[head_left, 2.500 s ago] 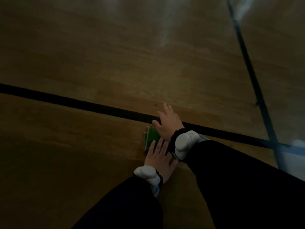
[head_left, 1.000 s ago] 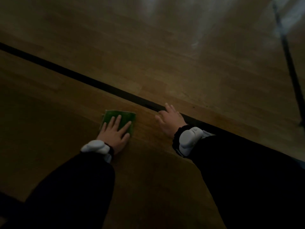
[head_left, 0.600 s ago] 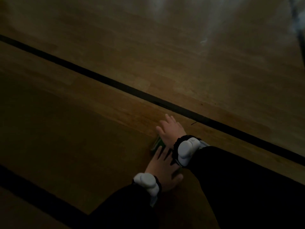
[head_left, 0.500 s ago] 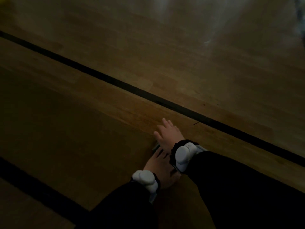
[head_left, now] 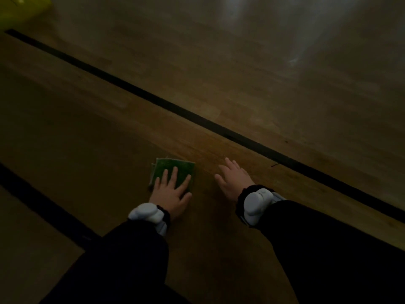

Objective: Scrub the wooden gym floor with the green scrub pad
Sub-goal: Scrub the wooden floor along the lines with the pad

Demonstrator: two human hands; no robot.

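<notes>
Wooden gym floor [head_left: 219, 88] under green scrub pad [head_left: 175, 170], pressed flat-fingered by left hand [head_left: 169, 189] for scrubbing (right hand [head_left: 233, 182] splayed empty, bracing).

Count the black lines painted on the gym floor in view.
2. One black line runs diagonally from upper left to right edge, beyond both hands. Another black line crosses the lower left, passing under the left sleeve. More may lie outside the frame.
</notes>
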